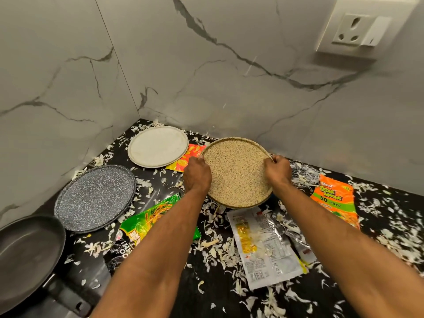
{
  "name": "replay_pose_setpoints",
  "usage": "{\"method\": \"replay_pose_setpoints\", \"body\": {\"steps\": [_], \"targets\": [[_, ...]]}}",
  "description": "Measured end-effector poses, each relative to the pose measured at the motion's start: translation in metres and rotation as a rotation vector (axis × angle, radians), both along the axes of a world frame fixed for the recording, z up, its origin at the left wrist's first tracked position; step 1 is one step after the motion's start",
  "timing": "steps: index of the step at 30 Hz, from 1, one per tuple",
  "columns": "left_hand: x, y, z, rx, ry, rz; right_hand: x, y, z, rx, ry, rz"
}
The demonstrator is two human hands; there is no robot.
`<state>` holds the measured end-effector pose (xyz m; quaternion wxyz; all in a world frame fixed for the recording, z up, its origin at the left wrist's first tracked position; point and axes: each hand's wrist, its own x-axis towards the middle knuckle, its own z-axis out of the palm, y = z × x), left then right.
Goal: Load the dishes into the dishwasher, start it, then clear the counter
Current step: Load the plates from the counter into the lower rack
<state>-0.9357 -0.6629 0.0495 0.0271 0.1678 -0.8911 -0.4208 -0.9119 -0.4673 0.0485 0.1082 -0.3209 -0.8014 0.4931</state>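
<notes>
Gripping the speckled tan plate (pixel 236 172) by opposite rims, my left hand (pixel 196 174) and right hand (pixel 278 169) tilt it just off the littered bench (pixel 229 294), apparently to carry it level toward the dishwasher.

Black pan (pixel 27 251) cut off at the left edge; red wrapper (pixel 191 157) partly under two plates.

Both hands — left hand (pixel 196 174), right hand (pixel 278 169) — grip speckled tan plate (pixel 236 173), tilted above littered counter (pixel 174 292).
</notes>
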Motion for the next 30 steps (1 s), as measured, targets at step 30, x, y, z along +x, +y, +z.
{"method": "replay_pose_setpoints", "body": {"steps": [30], "targets": [[0.235,0.152,0.006,-0.058,0.060,-0.285,0.289,0.136,0.010,0.115,0.054,-0.249]]}}
